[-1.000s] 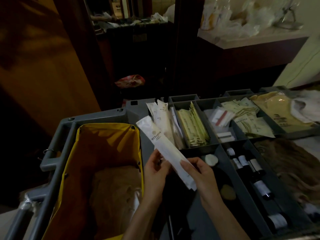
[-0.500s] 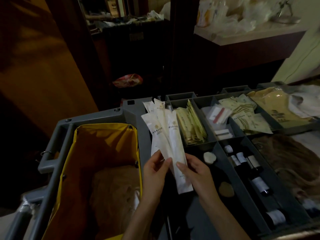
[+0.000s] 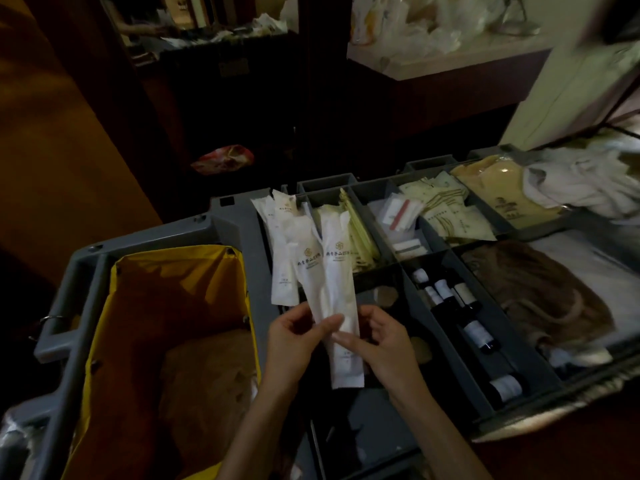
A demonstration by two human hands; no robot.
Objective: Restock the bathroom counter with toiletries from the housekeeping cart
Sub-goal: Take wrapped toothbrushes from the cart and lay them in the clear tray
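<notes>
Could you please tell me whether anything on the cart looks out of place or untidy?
A crumpled white cloth sprawls over the far right corner of the tray, partly covering the tan packets. The pale sachets beside them lie jumbled.

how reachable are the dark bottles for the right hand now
Probably yes: the dark bottles lie uncovered in the compartment just beside the right hand, though it holds a white packet.
</notes>
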